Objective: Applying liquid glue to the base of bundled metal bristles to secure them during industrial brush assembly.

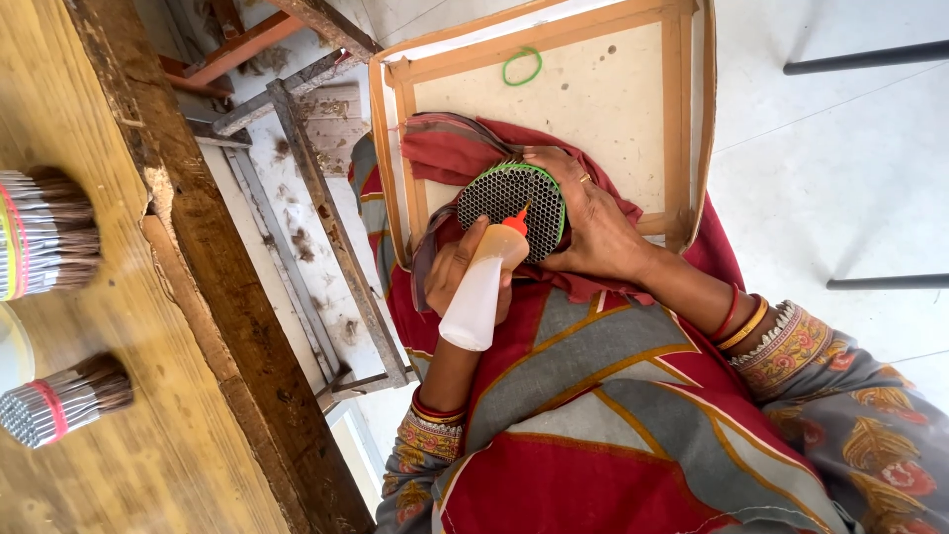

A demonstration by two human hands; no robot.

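Note:
My left hand (450, 272) is shut on a white squeeze bottle (476, 297) with a red nozzle. The nozzle tip touches the face of a round bundle of dark thin tubes (509, 203) ringed by a green band. My right hand (593, 222) grips that bundle from its right side and holds it over a red cloth (455, 148) on my lap. There is a ring on one finger of the right hand and bangles on both wrists.
A wooden-framed tray with a beige board (593, 99) lies under the bundle, and a loose green rubber band (521, 66) lies on the board. On the wooden table (148, 396) at the left lie two more tied tube bundles (49, 232) (59, 400). Dark metal bars (870, 56) cross the pale floor at the right.

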